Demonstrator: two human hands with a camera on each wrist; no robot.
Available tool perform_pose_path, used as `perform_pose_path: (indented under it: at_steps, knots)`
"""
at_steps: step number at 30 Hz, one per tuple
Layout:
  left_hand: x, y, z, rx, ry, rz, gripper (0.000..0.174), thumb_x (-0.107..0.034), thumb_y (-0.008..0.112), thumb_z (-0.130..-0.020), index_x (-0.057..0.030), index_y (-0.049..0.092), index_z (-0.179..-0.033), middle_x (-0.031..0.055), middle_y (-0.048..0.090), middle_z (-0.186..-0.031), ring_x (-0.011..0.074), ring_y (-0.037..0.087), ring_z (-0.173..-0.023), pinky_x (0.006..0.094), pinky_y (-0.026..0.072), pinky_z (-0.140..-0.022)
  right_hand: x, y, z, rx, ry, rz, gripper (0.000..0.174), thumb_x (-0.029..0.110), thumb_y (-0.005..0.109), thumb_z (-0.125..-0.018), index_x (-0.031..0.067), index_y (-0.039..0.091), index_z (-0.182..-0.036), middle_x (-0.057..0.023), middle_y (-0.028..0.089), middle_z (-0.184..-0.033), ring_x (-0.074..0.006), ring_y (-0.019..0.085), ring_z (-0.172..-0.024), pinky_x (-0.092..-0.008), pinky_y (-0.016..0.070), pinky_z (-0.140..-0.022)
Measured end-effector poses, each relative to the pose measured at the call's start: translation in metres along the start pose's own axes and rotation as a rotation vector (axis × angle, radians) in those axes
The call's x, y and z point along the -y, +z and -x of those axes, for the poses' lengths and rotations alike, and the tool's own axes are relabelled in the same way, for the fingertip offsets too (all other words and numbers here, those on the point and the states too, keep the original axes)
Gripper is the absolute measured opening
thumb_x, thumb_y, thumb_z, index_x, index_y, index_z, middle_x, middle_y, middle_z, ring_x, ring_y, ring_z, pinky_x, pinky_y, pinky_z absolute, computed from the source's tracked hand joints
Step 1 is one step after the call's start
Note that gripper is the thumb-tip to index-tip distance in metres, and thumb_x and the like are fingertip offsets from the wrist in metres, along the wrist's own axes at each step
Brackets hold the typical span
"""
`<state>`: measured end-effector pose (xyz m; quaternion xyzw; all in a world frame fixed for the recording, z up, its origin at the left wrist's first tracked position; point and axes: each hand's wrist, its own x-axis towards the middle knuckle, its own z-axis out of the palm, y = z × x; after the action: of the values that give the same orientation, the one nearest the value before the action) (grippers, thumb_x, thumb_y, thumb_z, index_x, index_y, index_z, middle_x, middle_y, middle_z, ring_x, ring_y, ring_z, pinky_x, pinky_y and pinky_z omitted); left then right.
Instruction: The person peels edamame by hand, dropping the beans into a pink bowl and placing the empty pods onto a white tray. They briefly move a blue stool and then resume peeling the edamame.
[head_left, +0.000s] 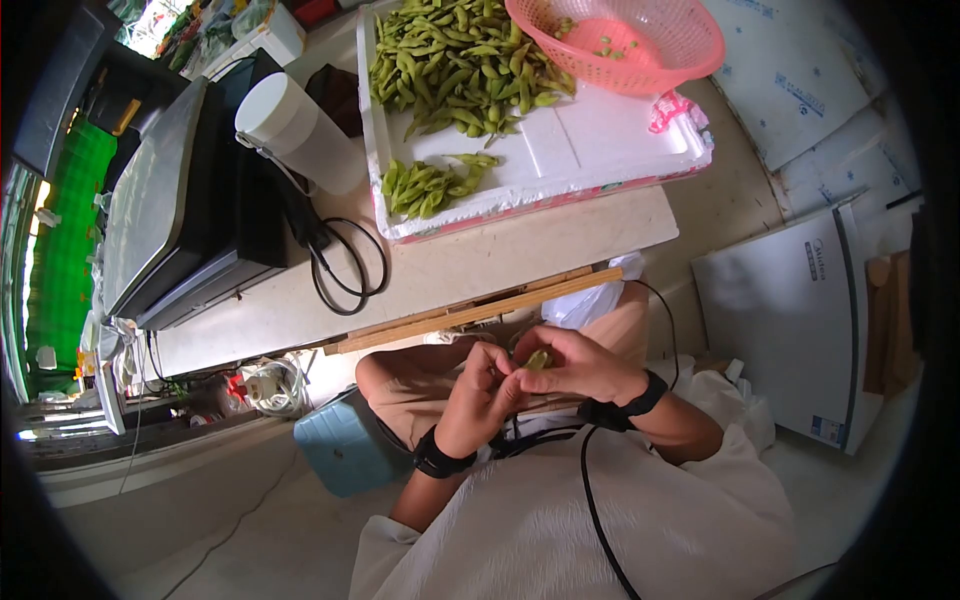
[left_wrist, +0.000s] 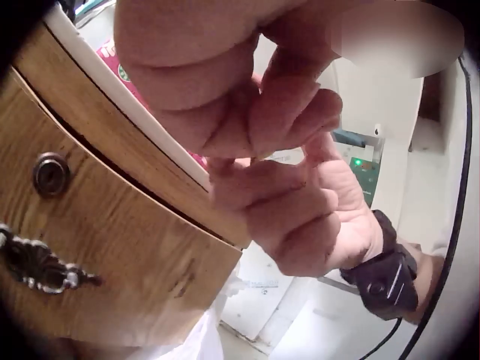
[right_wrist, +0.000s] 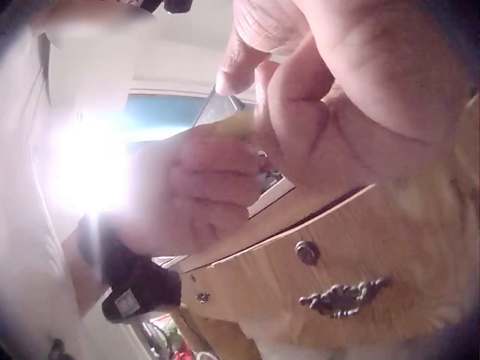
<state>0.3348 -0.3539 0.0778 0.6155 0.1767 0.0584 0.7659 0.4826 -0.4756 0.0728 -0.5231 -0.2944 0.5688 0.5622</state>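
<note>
Over the lap, both hands meet at a green soybean pod [head_left: 538,360]. My right hand [head_left: 592,368] pinches the pod between thumb and fingers. My left hand [head_left: 474,395] has its fingers curled at the pod's near side, its thumb against it. From the right wrist, a yellow-green bit of the pod [right_wrist: 238,124] shows between the left hand [right_wrist: 199,191] and the right fingers. In the left wrist view the curled fingers hide most of the pod. On the table, a white foam tray [head_left: 560,150] carries a large heap of pods [head_left: 450,65] and a smaller pile [head_left: 430,187].
A pink basket [head_left: 640,75] with a few shelled beans [head_left: 610,48] sits on the tray's far right. Left of the tray stand a white cup [head_left: 300,130], a looped black cable [head_left: 350,270] and a black device [head_left: 190,200]. A wooden drawer [left_wrist: 112,217] lies just before the hands.
</note>
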Motion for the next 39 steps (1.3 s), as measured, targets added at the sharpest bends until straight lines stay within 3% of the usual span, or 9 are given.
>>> perform_pose_path:
  at_steps: [2, 4, 8, 12, 22, 29, 33, 36, 39]
  knots:
    - [-0.001, 0.003, 0.0, -0.001, -0.028, 0.105, 0.016, -0.004, 0.052, -0.095, -0.0071, 0.036, -0.099, 0.0004, 0.047, -0.079, 0.0057, 0.049, -0.067, 0.0192, 0.0441, -0.059, -0.003, 0.003, 0.001, -0.028, -0.009, 0.036, 0.05, 0.041, 0.074, -0.08, 0.0019, 0.054, -0.103, -0.002, 0.058, -0.085, -0.0082, 0.055, -0.078, -0.0224, 0.0465, -0.07]
    - [-0.001, 0.003, -0.002, 0.004, 0.007, 0.091, 0.017, -0.011, 0.051, -0.097, -0.0096, 0.034, -0.095, 0.0025, 0.051, -0.081, 0.0071, 0.052, -0.064, 0.0183, 0.0403, -0.052, 0.001, 0.004, 0.0, 0.006, 0.078, -0.193, 0.037, 0.031, 0.076, -0.081, 0.0059, 0.054, -0.098, 0.0006, 0.051, -0.089, -0.0027, 0.047, -0.067, -0.0165, 0.037, -0.053]
    - [-0.003, 0.005, -0.001, -0.025, -0.012, 0.172, 0.016, -0.011, 0.051, -0.097, -0.0092, 0.035, -0.095, 0.0011, 0.047, -0.078, 0.0065, 0.05, -0.062, 0.018, 0.0385, -0.051, 0.014, 0.006, 0.004, 0.05, 0.131, -0.25, 0.027, 0.023, 0.074, -0.082, 0.0071, 0.054, -0.092, 0.0004, 0.05, -0.082, -0.004, 0.048, -0.065, -0.0168, 0.0377, -0.054]
    - [0.002, 0.006, -0.001, -0.028, 0.041, 0.099, 0.012, -0.009, 0.048, -0.098, -0.0102, 0.035, -0.097, 0.0005, 0.048, -0.078, 0.0056, 0.047, -0.061, 0.0195, 0.0397, -0.052, 0.007, -0.007, -0.001, 0.067, -0.233, 0.339, 0.026, 0.024, 0.069, -0.085, 0.0039, 0.053, -0.089, 0.0, 0.057, -0.074, -0.0069, 0.052, -0.066, -0.0222, 0.042, -0.06]
    - [-0.01, -0.005, -0.009, 0.145, -0.054, 0.21, 0.015, -0.016, 0.049, -0.099, -0.0085, 0.037, -0.102, 0.0004, 0.049, -0.077, 0.0064, 0.05, -0.061, 0.0187, 0.0364, -0.051, 0.013, -0.006, 0.003, -0.111, -0.132, 0.194, 0.02, 0.018, 0.055, -0.093, -0.0014, 0.061, -0.093, -0.0014, 0.057, -0.069, -0.0059, 0.049, -0.06, -0.0213, 0.0394, -0.053]
    - [-0.078, -0.022, -0.027, -0.244, 0.13, -0.355, 0.024, -0.01, 0.048, -0.097, -0.0064, 0.043, -0.121, 0.0026, 0.059, -0.069, 0.0093, 0.055, -0.06, 0.024, 0.0444, -0.055, 0.032, -0.017, 0.001, -0.261, -0.109, -0.399, 0.018, 0.008, 0.045, -0.095, 0.0011, 0.059, -0.103, -0.0048, 0.057, -0.073, -0.0057, 0.039, -0.051, -0.019, 0.0281, -0.043]
    - [-0.124, -0.037, -0.063, -0.542, 0.521, -0.785, 0.011, -0.005, 0.052, -0.093, 0.0007, 0.057, -0.1, 0.0073, 0.062, -0.072, 0.0108, 0.056, -0.062, 0.0246, 0.0443, -0.058, 0.072, -0.031, -0.006, -0.215, -0.204, -0.31, 0.02, 0.01, 0.045, -0.095, -0.0006, 0.059, -0.104, -0.0037, 0.055, -0.082, -0.0054, 0.042, -0.056, -0.0181, 0.0294, -0.047]
    - [-0.137, -0.052, -0.098, -0.638, 0.768, -1.187, 0.009, -0.005, 0.057, -0.088, -0.0021, 0.058, -0.096, 0.014, 0.06, -0.084, 0.0322, 0.058, -0.077, 0.0383, 0.0457, -0.068, 0.115, -0.044, -0.019, -0.17, -0.216, -0.313, 0.023, 0.016, 0.048, -0.097, -0.0011, 0.059, -0.107, -0.001, 0.053, -0.082, -0.0038, 0.041, -0.056, -0.0169, 0.028, -0.046]
    - [-0.132, -0.064, -0.125, -0.658, 0.744, -1.336, 0.007, -0.009, 0.057, -0.086, -0.0028, 0.059, -0.089, 0.0137, 0.059, -0.083, 0.0336, 0.056, -0.077, 0.0413, 0.0449, -0.07, 0.143, -0.061, -0.036, -0.197, -0.193, -0.305, 0.023, 0.017, 0.051, -0.096, -0.0011, 0.059, -0.108, 0.0012, 0.051, -0.077, -0.003, 0.04, -0.056, -0.0167, 0.0265, -0.045]
